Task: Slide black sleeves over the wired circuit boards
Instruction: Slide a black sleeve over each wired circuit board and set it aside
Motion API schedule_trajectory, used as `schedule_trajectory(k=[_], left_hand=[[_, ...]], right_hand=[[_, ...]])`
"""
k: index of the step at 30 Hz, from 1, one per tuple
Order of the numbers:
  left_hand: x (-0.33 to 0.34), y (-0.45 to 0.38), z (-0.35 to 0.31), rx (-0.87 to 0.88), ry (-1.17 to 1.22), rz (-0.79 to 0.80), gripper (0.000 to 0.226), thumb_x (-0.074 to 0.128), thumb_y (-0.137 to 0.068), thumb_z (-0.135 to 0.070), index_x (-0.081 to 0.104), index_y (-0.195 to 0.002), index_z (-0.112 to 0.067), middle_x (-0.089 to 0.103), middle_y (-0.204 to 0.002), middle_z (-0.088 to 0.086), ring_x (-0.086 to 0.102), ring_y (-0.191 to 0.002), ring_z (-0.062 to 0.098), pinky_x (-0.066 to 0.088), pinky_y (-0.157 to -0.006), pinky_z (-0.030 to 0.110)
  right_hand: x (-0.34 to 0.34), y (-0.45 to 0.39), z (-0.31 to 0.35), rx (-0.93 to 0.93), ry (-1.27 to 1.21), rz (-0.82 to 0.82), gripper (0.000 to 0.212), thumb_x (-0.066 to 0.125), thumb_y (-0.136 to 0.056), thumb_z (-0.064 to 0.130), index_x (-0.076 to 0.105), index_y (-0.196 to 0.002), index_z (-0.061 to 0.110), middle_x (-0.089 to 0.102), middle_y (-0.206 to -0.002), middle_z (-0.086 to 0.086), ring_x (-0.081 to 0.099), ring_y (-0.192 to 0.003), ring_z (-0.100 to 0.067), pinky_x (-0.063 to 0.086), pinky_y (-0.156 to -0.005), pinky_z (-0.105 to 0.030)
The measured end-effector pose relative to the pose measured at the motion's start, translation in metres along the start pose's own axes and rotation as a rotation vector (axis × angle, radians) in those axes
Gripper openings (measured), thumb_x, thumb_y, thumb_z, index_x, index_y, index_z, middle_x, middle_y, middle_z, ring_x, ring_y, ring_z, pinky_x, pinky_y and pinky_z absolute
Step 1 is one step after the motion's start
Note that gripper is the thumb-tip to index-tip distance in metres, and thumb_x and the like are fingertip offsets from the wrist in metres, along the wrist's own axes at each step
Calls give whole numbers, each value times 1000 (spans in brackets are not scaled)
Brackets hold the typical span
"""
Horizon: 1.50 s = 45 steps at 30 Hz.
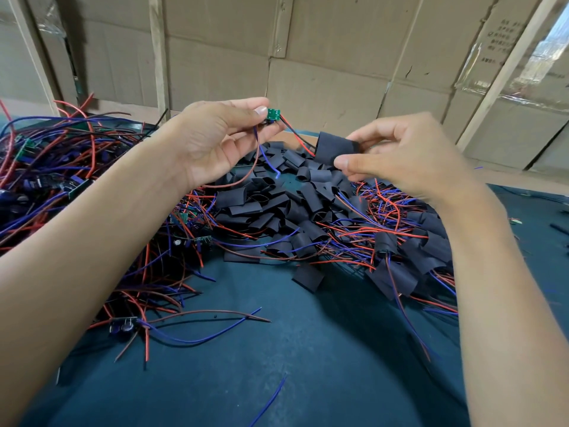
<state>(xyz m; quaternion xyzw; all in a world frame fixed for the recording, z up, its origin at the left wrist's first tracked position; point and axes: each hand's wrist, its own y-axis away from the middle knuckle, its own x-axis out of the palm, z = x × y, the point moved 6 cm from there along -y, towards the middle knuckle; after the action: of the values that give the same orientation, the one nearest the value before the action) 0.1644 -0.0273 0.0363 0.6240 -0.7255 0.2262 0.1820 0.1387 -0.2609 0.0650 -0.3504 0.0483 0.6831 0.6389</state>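
Cardboard walls back the bench [308, 349]; left hand [215, 140] pinches the light circuit board [273, 114] (edges only), right hand [400, 155] pinches a limp black sleeve [335, 149].

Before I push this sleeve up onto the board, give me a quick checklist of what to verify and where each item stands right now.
1. Board held firmly: ok. The left hand pinches the green circuit board at its edge.
2. Sleeve in hand: ok. The right hand pinches the black sleeve.
3. Wires threaded: ok. The red and black wires run from the board into the sleeve's near end.
4. Sleeve mouth open enough for the board: cannot tell; it looks pinched fairly flat.
5. Sleeve on board: not ok; the two sit apart.
6. Trailing blue wire clear of the sleeve: ok; it hangs under the left hand.
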Motion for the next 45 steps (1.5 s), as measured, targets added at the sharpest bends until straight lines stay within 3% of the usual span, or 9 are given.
schedule_trajectory(k=[5, 10, 15, 20, 25, 29, 33, 38, 45], left_hand=[[3, 0, 4, -6, 21, 5, 16, 58, -93, 11, 63, -108, 12, 67, -106, 26, 74, -95, 35, 60, -72, 25], [4, 0, 8, -3, 29, 8, 17, 58, -93, 11, 63, -109, 14, 66, -107, 25, 74, -97, 34, 61, -77, 27], [7, -1, 9, -34, 153, 8, 18, 59, -92, 13, 65, -108, 15, 61, -112, 25, 73, -98, 35, 61, -82, 32], [10, 1, 10, -53, 165, 0, 18, 57, -93, 13, 64, -109, 15, 60, -113, 25, 74, -96, 35, 62, -80, 31], [13, 3, 12, -23, -49, 98, 24, 61, -93, 6, 64, -117, 4, 73, -104, 19, 73, -101, 28, 61, -80, 30], [15, 5, 12, 16, -274, 167, 23, 68, -89, -3, 70, -110, -12, 75, -98, 5, 72, -86, 16, 55, -73, 23], [21, 5, 16, 21, -231, 214, 25, 68, -86, -1, 69, -111, -4, 73, -88, 7, 71, -83, 17, 58, -80, 27], [28, 9, 20, 16, -248, 269, 27, 70, -80, -1, 68, -106, 1, 73, -90, 15, 74, -87, 22, 59, -81, 29], [29, 10, 19, 16, -308, 270, 19, 69, -84, 0, 69, -103, -4, 74, -89, 10, 72, -82, 20, 60, -81, 33]], right_hand=[[6, -3, -3, -7, 35, 20, 32, 83, -81, 6, 71, -104, 27, 69, -78, -12, 74, -68, -23, 64, -72, -44], [13, -2, 1, -99, 316, 26, 28, 82, -85, 25, 76, -111, 32, 72, -88, 17, 62, -76, 3, 47, -77, -14], [26, -8, 3, -74, 600, 100, 34, 73, -90, 40, 72, -123, 33, 66, -111, 4, 56, -118, -25, 42, -105, -47], [30, -8, 3, -140, 710, -40, 23, 72, -90, 43, 74, -98, 21, 51, -142, 4, 22, -144, -26, 20, -117, -49], [32, -6, 10, -126, 351, 42, 24, 65, -99, 31, 68, -92, 8, 75, -87, -2, 64, -77, -17, 48, -76, -31], [34, -3, 14, -80, 141, 157, 16, 55, -105, 17, 63, -106, 4, 76, -84, 1, 74, -72, -6, 53, -73, -18], [41, -3, 15, -77, 255, 193, 11, 56, -103, 30, 59, -103, 20, 69, -82, 3, 72, -72, -11, 56, -78, -38], [42, -5, 14, -106, 481, 117, 39, 78, -84, 43, 43, -78, 27, 46, -69, 9, 44, -54, 2, 30, -52, -21], [37, -3, 12, -118, 464, 131, 21, 65, -91, 24, 49, -90, 11, 56, -77, -1, 52, -66, -19, 41, -61, -37]])
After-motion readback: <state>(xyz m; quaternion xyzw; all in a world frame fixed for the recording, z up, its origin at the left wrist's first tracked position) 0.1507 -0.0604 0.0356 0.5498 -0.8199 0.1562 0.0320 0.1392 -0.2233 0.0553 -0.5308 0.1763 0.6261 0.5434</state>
